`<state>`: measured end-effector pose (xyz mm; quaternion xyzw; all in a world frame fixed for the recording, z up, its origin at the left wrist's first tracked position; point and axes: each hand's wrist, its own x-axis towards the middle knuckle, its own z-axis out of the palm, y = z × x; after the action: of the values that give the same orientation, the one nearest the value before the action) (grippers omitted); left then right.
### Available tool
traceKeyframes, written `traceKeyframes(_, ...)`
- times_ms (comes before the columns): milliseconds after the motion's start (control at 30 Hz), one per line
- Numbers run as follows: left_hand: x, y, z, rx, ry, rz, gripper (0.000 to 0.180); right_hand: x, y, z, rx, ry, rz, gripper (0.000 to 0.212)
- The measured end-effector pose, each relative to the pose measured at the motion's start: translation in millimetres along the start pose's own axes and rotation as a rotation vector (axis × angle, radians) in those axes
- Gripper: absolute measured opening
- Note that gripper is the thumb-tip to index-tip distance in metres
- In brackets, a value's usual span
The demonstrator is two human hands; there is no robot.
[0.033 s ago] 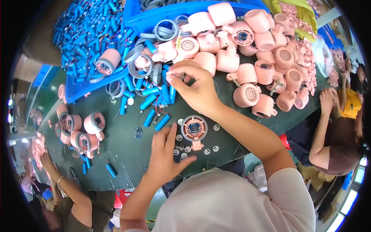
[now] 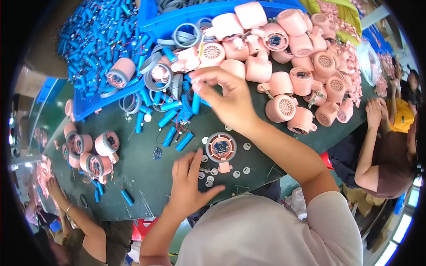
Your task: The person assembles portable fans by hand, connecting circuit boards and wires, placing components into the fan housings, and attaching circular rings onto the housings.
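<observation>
My left hand (image 2: 185,179) is open over the dark green table, fingers and thumb apart. Just beyond its thumb lies a round pink fan part (image 2: 221,147) with a grey ring and a dark circuit board inside. Small white discs (image 2: 236,174) are scattered around that part. My right hand (image 2: 228,95) reaches over to the heap's edge, thumb and forefinger pinched together; what they hold, if anything, cannot be made out. Beneath and beside its fingertips are blue cylindrical cells (image 2: 195,104) with thin wires and a grey ring (image 2: 176,86).
Pink fan housings (image 2: 281,109) are piled at the far right. A blue bin (image 2: 88,107) at the far left overflows with blue cells; another blue bin (image 2: 148,22) holds grey rings. Several ringed housings (image 2: 98,164) stand at left. Other people's arms (image 2: 84,218) show at both sides.
</observation>
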<state>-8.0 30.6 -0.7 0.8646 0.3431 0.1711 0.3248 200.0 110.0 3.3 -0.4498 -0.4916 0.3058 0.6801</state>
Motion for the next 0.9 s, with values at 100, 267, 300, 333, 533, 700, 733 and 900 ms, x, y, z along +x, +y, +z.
traceKeyframes(100,-9.3,3.9,6.9,-0.03,0.095,0.022,0.06,24.2,-27.1,-25.9,0.376,-0.056,-0.016,0.012)
traceKeyframes(267,-12.0,-8.7,2.0,-0.104,0.205,0.053,0.027,27.0,-49.5,-49.1,0.528,-0.128,0.108,0.021)
traceKeyframes(300,-14.4,-7.6,-1.6,-0.122,0.188,0.059,0.026,5.6,-63.4,-64.6,0.339,-0.241,0.158,0.017)
traceKeyframes(333,-16.9,-3.5,0.3,-0.12,0.19,0.06,0.026,-18.7,-74.1,-76.5,0.156,-0.353,0.207,0.015)
traceKeyframes(533,-6.4,16.7,23.3,-0.367,0.378,-0.002,0.035,-145.9,-60.4,-45.4,-0.226,-0.197,0.35,0.012)
traceKeyframes(700,8.8,18.5,15.8,-0.503,0.446,0.091,0.025,-122.3,-74.3,-45.9,-0.193,-0.087,0.162,0.014)
traceKeyframes(733,14.0,25.5,16.3,-0.744,0.393,0.034,0.023,-119.1,-80.1,-47.8,-0.211,-0.1,0.146,0.015)
traceKeyframes(900,35.4,27.6,15.0,-0.959,0.284,0.028,0.025,-98.0,-78.6,-45.4,-0.29,-0.193,0.006,0.02)
